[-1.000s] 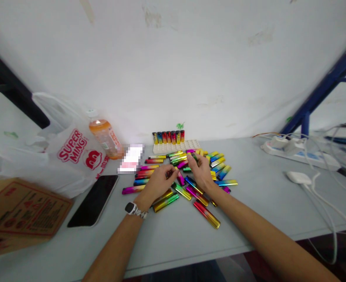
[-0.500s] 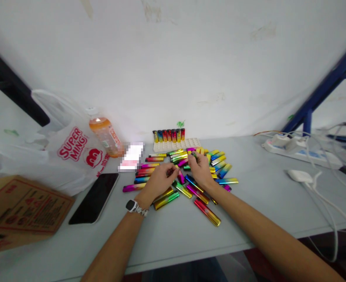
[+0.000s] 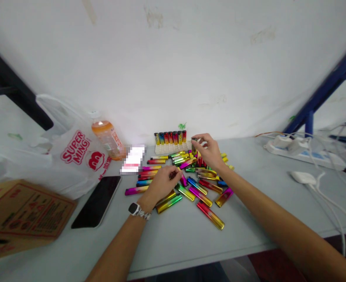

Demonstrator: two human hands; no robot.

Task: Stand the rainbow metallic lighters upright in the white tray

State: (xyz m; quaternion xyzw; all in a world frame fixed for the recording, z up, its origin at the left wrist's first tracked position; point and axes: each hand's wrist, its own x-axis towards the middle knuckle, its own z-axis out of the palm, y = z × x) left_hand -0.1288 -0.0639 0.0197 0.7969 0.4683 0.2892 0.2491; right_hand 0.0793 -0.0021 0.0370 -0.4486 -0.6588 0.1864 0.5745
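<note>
My right hand [image 3: 208, 150] pinches a lighter [image 3: 194, 145] upright, above the right end of a white holed tray [image 3: 160, 150]. Along the back of that tray stands a row of several shiny lighters [image 3: 170, 138]. My left hand [image 3: 163, 181] rests low over the pile with its fingers curled together; what they hold, if anything, is hidden. Touching or very close to its fingertips is a magenta lighter [image 3: 184, 180]. Loose metallic lighters in many colours lie around both hands, among them a red-and-gold lighter [image 3: 210, 215] at the front and a green-and-gold lighter [image 3: 169, 203].
On the left are a black phone [image 3: 96, 201], a cardboard box [image 3: 26, 211], a white plastic bag [image 3: 64, 168], a drink bottle [image 3: 109, 139] and a blurred-out white rectangle [image 3: 133, 158]. A power strip [image 3: 305, 152] and white cables with a charger [image 3: 302, 177] lie right. A wall stands behind.
My right hand has moved up and to the right from the pile to the tray, with a lighter upright in its fingers. My left hand stays nearly where it was.
</note>
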